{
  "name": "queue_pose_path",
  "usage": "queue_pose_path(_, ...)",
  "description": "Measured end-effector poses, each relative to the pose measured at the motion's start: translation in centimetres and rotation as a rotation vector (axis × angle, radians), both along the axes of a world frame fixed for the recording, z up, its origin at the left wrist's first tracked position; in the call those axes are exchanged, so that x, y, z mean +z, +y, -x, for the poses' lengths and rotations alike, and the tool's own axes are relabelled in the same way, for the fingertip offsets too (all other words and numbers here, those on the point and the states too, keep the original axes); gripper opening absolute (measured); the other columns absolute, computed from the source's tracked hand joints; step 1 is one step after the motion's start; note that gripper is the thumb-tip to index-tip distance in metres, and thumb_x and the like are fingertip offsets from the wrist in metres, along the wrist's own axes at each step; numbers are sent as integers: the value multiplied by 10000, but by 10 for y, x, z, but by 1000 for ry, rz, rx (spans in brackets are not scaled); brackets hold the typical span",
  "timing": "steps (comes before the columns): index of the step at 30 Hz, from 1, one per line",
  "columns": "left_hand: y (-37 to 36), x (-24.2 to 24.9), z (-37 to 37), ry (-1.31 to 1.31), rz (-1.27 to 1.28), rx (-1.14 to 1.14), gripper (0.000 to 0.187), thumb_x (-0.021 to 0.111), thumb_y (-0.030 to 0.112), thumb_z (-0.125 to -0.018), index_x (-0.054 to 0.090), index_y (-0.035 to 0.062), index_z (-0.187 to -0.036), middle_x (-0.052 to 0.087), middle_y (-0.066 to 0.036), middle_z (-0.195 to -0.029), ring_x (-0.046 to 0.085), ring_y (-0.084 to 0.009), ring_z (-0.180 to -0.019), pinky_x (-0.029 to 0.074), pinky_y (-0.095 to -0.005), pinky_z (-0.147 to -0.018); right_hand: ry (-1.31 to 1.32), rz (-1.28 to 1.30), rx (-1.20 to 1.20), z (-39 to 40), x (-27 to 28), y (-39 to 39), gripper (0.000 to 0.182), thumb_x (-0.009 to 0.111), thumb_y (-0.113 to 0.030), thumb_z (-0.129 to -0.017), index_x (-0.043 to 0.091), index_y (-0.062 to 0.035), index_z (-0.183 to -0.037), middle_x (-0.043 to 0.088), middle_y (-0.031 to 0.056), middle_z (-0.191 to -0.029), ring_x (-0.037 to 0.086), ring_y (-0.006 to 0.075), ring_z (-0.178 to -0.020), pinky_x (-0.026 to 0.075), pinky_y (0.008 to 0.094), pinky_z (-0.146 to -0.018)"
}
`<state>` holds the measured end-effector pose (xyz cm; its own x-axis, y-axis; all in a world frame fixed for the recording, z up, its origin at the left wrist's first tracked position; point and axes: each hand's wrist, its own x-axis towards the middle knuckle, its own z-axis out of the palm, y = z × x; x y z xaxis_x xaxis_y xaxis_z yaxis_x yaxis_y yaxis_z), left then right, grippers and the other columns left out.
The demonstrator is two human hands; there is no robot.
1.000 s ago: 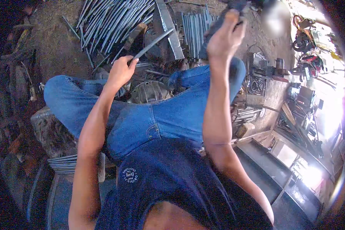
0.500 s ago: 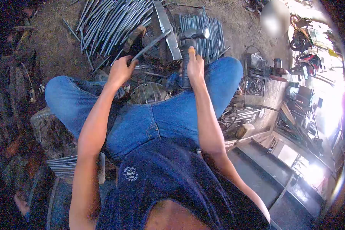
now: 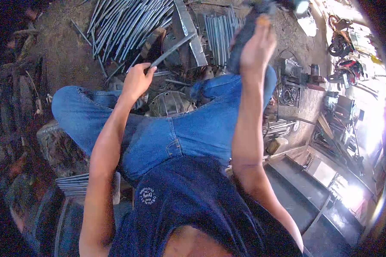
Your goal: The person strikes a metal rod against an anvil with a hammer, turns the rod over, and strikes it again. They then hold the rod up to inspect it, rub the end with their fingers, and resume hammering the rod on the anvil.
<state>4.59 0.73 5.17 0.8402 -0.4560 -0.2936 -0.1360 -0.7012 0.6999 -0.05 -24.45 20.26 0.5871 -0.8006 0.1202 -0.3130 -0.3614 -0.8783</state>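
Note:
My left hand (image 3: 138, 80) is closed around the near end of a metal rod (image 3: 172, 49). The rod's far end rests on a flat steel bar with a bright top face (image 3: 190, 34). My right hand (image 3: 258, 48) grips the dark handle of a hammer (image 3: 241, 46), raised to the right of the steel bar. The hammer's head is blurred at the top of the view. Beneath my left hand, between my knees, lies a rounded, ribbed metal piece (image 3: 170, 103).
A large heap of metal rods (image 3: 128, 30) lies beyond my left hand, and a second bundle of rods (image 3: 218, 38) lies right of the bar. More rods (image 3: 73, 185) sit by my left hip. A machine (image 3: 288, 70) stands at right; motorcycles (image 3: 346, 73) stand farther off.
My right hand has lifted the hammer up and to the right, away from the steel bar. My left hand keeps the rod on the bar, nearly unmoved.

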Motion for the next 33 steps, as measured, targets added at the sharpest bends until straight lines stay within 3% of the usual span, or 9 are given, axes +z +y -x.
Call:
queue_pose_path(2,3,-13,1,-67,38,-18,376,605,304,-861,652,-34,-1020,641,-252,-934,617,-395,-904,486,-424,-798,-235,-84,12,-17,64,29,447,390,-435,-952,490,-6,-874,568,82,-638,526,166,-444,455,291,-411)
queue_pose_path(3,3,-10,0,-43,30,-9,377,605,303,-861,651,-33,-1023,641,-253,-934,617,-397,-903,484,-428,-800,-234,-83,11,-17,56,23,447,390,-435,-952,490,-6,-874,568,82,-638,526,166,-444,455,291,-411)
queue_pose_path(5,1,-7,0,-23,31,3,377,605,303,-861,650,-33,-1026,640,-255,-933,616,-398,-902,483,-432,-803,-161,154,-53,-12,19,3,782,406,-529,-919,362,165,-1278,482,378,-1199,465,475,-1140,337,426,-993)
queue_pose_path(9,5,-9,4,-62,10,-14,364,596,294,-864,650,-24,-1035,639,-255,-934,613,-405,-902,479,-448,-800,553,-57,92,17,-117,35,648,441,-495,-903,489,99,-1157,546,388,-1060,487,524,-1074,376,499,-930)
queue_pose_path(13,3,8,7,42,-71,-12,344,586,304,-868,659,12,-1035,645,-245,-923,612,-405,-904,481,-457,-792,459,-439,21,29,-135,8,741,415,-549,-901,559,174,-977,629,280,-844,624,368,-866,452,452,-823)
queue_pose_path(17,0,-4,2,-7,-22,-6,361,575,321,-876,649,26,-1070,650,-239,-918,620,-395,-902,482,-465,-792,407,-399,63,50,-130,-11,646,392,-530,-928,603,80,-894,616,153,-732,591,251,-577,485,383,-535)
queue_pose_path(19,-1,0,2,-2,-39,2,379,572,336,-877,644,25,-1080,648,-245,-922,618,-395,-911,479,-466,-802,198,-872,122,56,-91,3,575,331,-527,-951,595,-17,-917,598,110,-698,529,196,-468,452,340,-433)
queue_pose_path(22,0,-4,5,-19,-72,28,408,571,360,-872,640,22,-1090,643,-258,-927,613,-400,-926,475,-465,-824,7,-1313,301,63,-99,-6,536,272,-538,-962,554,-82,-952,567,75,-654,503,170,-449,446,327,-426)
queue_pose_path(33,-4,-9,1,88,-77,33,416,558,347,-873,639,-11,-1069,636,-261,-972,611,-399,-953,468,-433,-872,62,-1632,361,66,-129,9,525,311,-578,-941,468,-79,-987,432,31,-645,374,97,-465,322,242,-404)
